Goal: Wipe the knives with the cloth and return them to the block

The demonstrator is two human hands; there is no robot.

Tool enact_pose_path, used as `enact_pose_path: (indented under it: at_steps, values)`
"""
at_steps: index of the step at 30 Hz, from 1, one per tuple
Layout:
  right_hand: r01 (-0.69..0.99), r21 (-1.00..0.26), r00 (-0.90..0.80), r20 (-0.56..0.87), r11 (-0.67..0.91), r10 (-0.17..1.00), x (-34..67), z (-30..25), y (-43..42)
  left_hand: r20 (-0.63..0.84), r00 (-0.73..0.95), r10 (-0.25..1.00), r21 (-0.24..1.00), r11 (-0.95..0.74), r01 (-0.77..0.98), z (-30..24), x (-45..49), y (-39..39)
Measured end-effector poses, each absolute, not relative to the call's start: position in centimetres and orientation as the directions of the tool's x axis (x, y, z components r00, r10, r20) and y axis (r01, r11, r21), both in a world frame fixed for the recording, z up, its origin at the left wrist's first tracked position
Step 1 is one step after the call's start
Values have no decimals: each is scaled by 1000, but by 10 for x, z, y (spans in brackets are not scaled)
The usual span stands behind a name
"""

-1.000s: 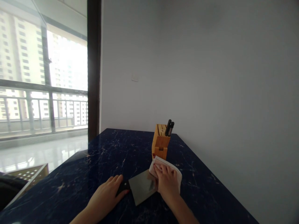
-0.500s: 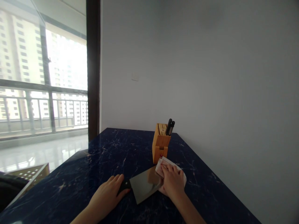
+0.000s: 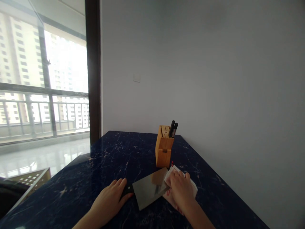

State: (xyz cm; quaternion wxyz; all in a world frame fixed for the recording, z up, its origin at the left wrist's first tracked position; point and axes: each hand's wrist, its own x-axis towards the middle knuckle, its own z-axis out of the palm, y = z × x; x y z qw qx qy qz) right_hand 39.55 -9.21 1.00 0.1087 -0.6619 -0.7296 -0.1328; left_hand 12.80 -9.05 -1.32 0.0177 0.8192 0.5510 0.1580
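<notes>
A cleaver [image 3: 150, 189] with a broad, shiny rectangular blade and black handle is held low over the dark blue table, its blade pointing right. Wrapped round its handle is my left hand [image 3: 111, 195]. My right hand [image 3: 181, 186] grips a white cloth [image 3: 171, 198] with red marks, pressed at the far end of the blade. The cloth hides that end of the blade, and part of the cloth is under my palm. Just beyond the blade stands a wooden knife block [image 3: 163, 149] with black-handled tools [image 3: 173, 128] in its right-hand slots.
The blue marbled table [image 3: 124, 152] runs back to a grey wall [image 3: 202, 79]. At the lower left, beside the table, is a beige perforated basket or rack [image 3: 30, 181] with dark fabric at it. A glass window [image 3: 66, 79] with a railing outside fills the left side.
My right hand and the cloth have slid right along the cleaver, uncovering more of the blade's far end. My left hand stays on the handle.
</notes>
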Motion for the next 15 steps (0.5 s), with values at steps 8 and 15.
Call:
enact_pose_path:
  at_steps: [8, 15]
  values:
    - [989, 54, -147, 300, 137, 943, 393, 9, -95, 233, 349, 908, 207, -397, 894, -14, 128, -90]
    - [942, -61, -301, 288, 331, 909, 383, 10, -98, 243, 359, 901, 198, -408, 891, -18, 126, -87]
